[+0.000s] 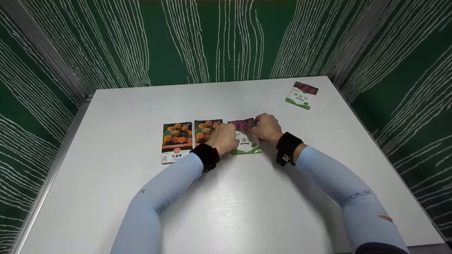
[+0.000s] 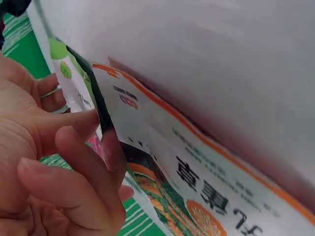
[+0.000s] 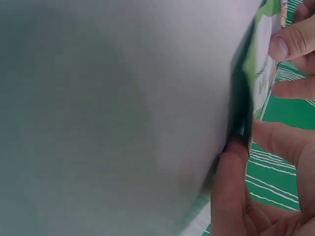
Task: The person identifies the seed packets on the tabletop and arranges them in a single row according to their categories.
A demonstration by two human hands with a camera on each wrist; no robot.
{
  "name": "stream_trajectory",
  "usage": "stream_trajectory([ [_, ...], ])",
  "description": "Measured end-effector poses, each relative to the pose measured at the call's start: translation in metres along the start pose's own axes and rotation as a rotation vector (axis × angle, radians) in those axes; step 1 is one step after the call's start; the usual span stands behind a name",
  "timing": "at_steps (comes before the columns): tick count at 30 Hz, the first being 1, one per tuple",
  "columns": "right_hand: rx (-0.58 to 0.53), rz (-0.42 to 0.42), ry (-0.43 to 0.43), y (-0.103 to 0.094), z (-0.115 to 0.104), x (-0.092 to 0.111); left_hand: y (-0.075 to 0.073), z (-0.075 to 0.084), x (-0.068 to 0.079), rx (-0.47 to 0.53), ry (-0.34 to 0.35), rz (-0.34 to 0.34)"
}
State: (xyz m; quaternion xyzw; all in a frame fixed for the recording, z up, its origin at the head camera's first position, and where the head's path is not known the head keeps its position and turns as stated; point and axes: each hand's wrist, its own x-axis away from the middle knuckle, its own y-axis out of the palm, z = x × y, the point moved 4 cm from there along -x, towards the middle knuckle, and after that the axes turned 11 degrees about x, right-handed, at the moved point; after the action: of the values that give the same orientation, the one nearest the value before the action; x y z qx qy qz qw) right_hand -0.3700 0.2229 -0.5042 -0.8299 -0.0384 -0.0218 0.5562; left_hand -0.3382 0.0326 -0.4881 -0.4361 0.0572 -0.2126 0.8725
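Note:
A green-and-white seed packet with magenta flowers (image 1: 250, 147) lies near the middle of the white table, between the two hands. My right hand (image 1: 267, 128) pinches its right edge, the thumb on the printed face and a finger at the back, as the right wrist view shows. At its left edge my left hand (image 1: 224, 139) pinches it between thumb and finger. Beside it, partly hidden under the left hand and wrist, is an orange marigold seed packet (image 1: 203, 131). A second marigold seed packet (image 1: 177, 141) lies just left of that one, face up.
Another green-and-white seed packet (image 1: 302, 96) lies tilted near the table's far right corner. Green walls with white streaks (image 1: 169, 46) stand close behind the white table (image 1: 123, 116) and along both sides. Black bands (image 1: 287, 146) circle both wrists.

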Motion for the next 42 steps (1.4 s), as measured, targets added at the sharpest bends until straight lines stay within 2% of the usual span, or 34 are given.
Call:
stream_trajectory([
  [9, 0.066, 0.060, -0.018, -0.005, -0.004, 0.012, 0.000, 0.000, 0.001, -0.047, 0.000, 0.011],
  [23, 0.118, 0.051, -0.038, -0.007, -0.005, 0.011, 0.002, -0.002, 0.006, -0.036, 0.039, 0.035],
  [27, 0.074, 0.037, -0.005, -0.016, 0.000, 0.010, 0.000, -0.001, 0.010, -0.052, 0.054, 0.067],
  [31, 0.036, 0.051, 0.029, -0.027, 0.006, 0.008, -0.003, 0.002, 0.015, -0.110, 0.088, 0.115],
  [37, 0.051, 0.099, 0.065, -0.035, 0.017, 0.004, -0.006, 0.005, 0.020, -0.154, 0.140, 0.175],
  [42, 0.052, 0.139, 0.076, -0.039, 0.026, 0.002, -0.005, 0.006, 0.024, -0.174, 0.166, 0.194],
])
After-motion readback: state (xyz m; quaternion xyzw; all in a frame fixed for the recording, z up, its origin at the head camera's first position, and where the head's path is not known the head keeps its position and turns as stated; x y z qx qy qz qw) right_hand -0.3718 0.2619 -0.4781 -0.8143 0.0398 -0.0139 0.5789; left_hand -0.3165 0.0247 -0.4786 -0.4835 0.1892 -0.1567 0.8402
